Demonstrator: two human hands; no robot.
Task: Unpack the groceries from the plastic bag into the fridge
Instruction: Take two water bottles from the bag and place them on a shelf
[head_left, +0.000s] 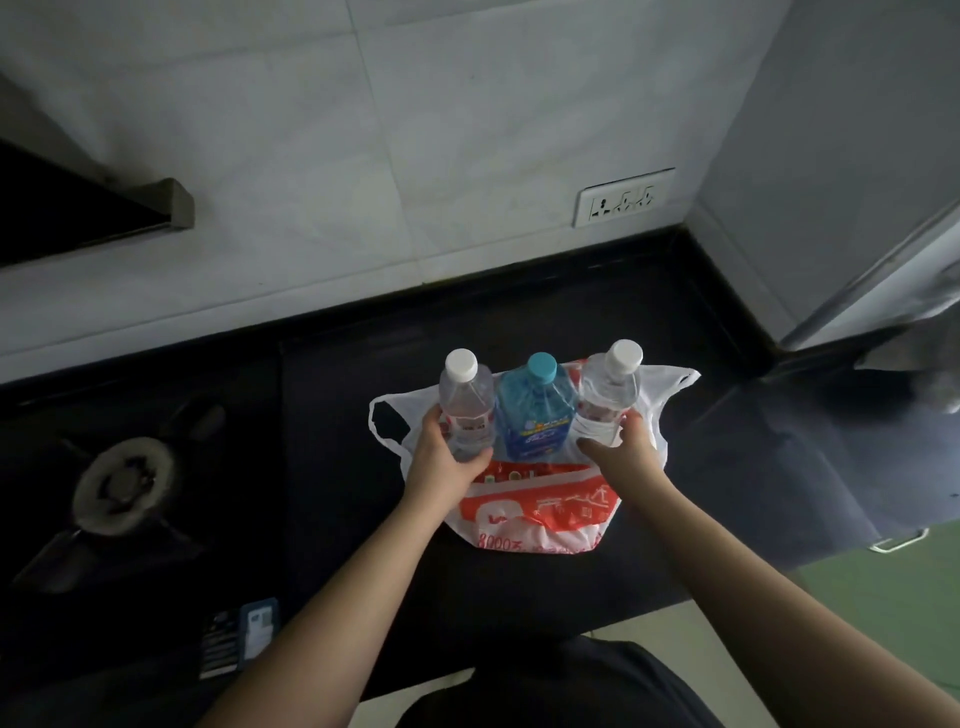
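Three bottles stand upright in a row on the flattened plastic bag (540, 499), white with red print, which lies on the dark bench (332, 395). On the left, the left hand (447, 457) wraps the lower body of a clear white-capped bottle (466, 400), fingers curled around it, thumb across the front. On the right, the right hand (621, 449) grips the other clear bottle (609, 392), also white-capped, fingers closed round its lower half. Between them, just beside both, stands the blue bottle (537, 415) with its teal cap, and no hand is on it. Whether the two held bottles rest on the bag or are lifted clear of it, I cannot tell from this angle. The bag's handles splay out to either side behind the bottles. Left of the bag, well apart, sits a gas burner (122, 486) set into the bench. A wall socket (621, 197) shows on the white tiled wall behind. Far right, the grey edge of the fridge (852, 171) rises beside the bench. Both forearms reach in bare from the bottom of the view.
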